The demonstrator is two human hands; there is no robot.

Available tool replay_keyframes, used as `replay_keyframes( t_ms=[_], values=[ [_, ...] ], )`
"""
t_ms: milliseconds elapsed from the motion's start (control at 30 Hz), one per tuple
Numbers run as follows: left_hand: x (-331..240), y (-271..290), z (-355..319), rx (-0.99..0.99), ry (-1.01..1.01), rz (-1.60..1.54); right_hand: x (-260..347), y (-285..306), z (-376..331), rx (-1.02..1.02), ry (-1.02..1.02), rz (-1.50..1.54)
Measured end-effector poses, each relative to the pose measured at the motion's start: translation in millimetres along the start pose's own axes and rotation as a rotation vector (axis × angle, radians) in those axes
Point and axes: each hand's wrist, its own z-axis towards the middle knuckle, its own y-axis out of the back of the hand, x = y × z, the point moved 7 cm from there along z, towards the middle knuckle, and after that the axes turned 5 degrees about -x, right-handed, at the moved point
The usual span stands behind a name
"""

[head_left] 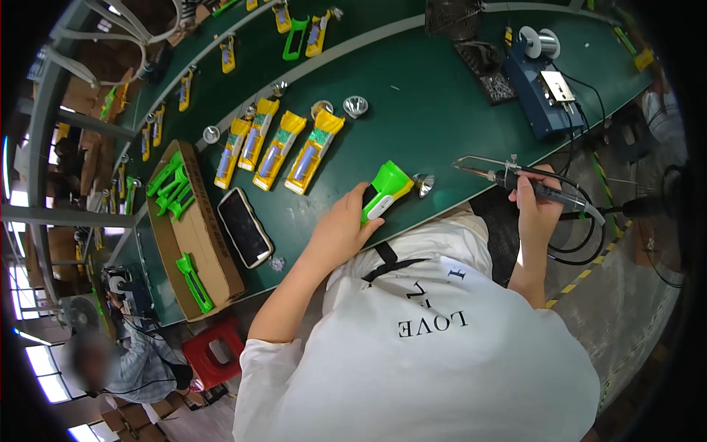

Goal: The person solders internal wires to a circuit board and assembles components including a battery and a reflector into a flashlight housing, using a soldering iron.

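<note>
Green torch point(386, 189) lies on the near table edge, gripped by the left hand point(342, 225); the right hand point(535, 200) clasps a soldering iron point(508, 177). Best to brace the torch firmly and bring the tip in slowly.

green bench point(412, 96), 4 yellow housings point(276, 151), phone point(244, 227)

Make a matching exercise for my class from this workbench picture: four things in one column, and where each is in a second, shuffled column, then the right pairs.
Things:
1. green torch body
2. soldering iron
3. phone
4. blue solder station

Places:
A. lying flat beside the cardboard box
B. in the left hand
C. at the far right of the green bench
D. in the right hand

Pairs: 1-B, 2-D, 3-A, 4-C
</note>
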Motion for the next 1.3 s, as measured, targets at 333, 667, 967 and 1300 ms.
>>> replay_keyframes(
  t_ms=[333,667,967,1300],
  values=[
    [-10.7,127.3,63.0,-0.09,0.352,-1.353,-0.2,12.9,17.5,-0.149,-0.004,0.009],
    [-36.7,199.5,104.8,0.052,0.026,-2.023,-12.8,-32.3,33.9,-0.078,-0.147,0.084],
    [-25.3,207.6,123.3,0.429,-0.063,-2.771,-31.5,-84.6,50.7,0.044,-0.225,0.141],
    [-15.5,209.4,140.2,0.303,-0.02,-2.872,-58.8,-99.0,58.1,0.079,-0.244,0.08]
  ],
)
